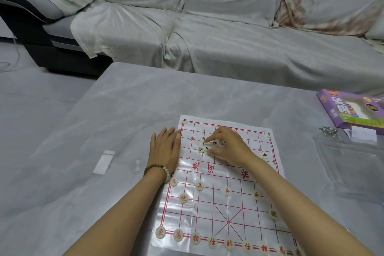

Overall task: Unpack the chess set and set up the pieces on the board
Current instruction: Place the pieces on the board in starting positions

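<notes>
A white plastic board sheet (236,174) with red grid lines lies on the table. Red-lettered pieces (200,185) stand in rows on its near half. On the far half, several black-lettered pieces (215,142) sit bunched together, with single ones at the far corners (184,120) and right side. My right hand (228,145) reaches over that bunch, index finger and thumb touching pieces; I cannot tell whether it pinches one. My left hand (165,149) lies flat, fingers straight, on the board's left edge.
A purple chess box (351,110) lies at the table's right edge, with keys (330,132) and a clear plastic bag (353,164) beside it. A small white strip (104,161) lies left of the board. A covered sofa stands behind the table.
</notes>
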